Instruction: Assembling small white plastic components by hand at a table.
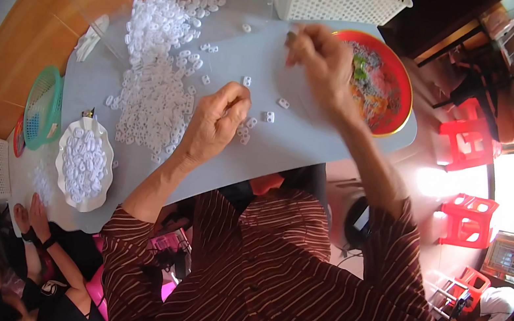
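Note:
My left hand [220,118] is held over the grey table with its fingers curled into a pinch. Whatever it grips is hidden by the fingers. Blurred by motion, my right hand [325,58] is raised beside a red basin [406,93], its fingers bent together around something I cannot make out. Inside the basin lie many small grey, green, orange and pink bits. Small white two-holed plastic pieces form a large pile [154,92] left of my left hand. Several loose ones, including a white piece [269,116], are scattered between my hands.
A white perforated basket [339,10] with white pieces stands at the far edge. More pieces fill a scalloped white dish [107,168] at left, near a green basket [45,109]. A co-worker's hands [38,221] rest at lower left. Red stools [467,222] stand on the right.

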Motion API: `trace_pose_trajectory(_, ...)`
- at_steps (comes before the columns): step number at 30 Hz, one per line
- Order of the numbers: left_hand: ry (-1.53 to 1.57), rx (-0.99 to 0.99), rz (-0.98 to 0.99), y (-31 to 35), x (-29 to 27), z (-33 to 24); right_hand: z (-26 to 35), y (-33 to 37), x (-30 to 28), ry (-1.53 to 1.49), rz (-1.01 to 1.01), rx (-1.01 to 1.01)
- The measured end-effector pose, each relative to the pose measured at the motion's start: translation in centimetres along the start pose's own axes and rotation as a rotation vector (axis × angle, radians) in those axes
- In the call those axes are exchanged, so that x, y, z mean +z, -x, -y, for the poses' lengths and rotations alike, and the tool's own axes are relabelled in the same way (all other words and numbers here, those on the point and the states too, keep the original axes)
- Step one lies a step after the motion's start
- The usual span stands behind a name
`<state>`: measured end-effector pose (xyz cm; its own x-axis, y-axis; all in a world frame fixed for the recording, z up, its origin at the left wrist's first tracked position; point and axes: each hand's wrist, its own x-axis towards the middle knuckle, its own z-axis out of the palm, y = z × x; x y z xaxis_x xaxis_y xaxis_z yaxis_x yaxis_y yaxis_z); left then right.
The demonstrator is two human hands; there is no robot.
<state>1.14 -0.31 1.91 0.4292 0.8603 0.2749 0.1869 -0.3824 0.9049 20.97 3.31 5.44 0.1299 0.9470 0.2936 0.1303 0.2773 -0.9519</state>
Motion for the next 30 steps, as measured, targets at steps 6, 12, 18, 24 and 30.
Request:
trace_pose_trajectory(6, 0.047, -0.043, -0.161, -1.6, -3.2, -0.8, -0.5, -13.7, -5.2, 0.037, -0.253, -0.011)
trace_pose_trajectory(12, 0.324, -0.089, -0.456, -1.4, -6.3, 3.6, -0.7, -8.9, 2.3, 0.169, 0.183, 0.007)
trace_pose_trajectory(18, 0.46, 0.015, -0.518, -1.6, -6.8, 4.5, -5.1, -7.0, 8.8, 0.447, 0.359, -0.401)
trace_pose_trajectory(24, 0.378, -0.061, -0.59, -1.6, -7.3, 6.2, -5.8, -4.9, 13.4, 0.524, 0.542, -0.612)
trace_pose_trajectory(30, 0.308, -0.069, -0.563, -2.2, -7.1, 5.2, -5.5, -6.7, 8.8, 0.556, 0.645, -0.52)
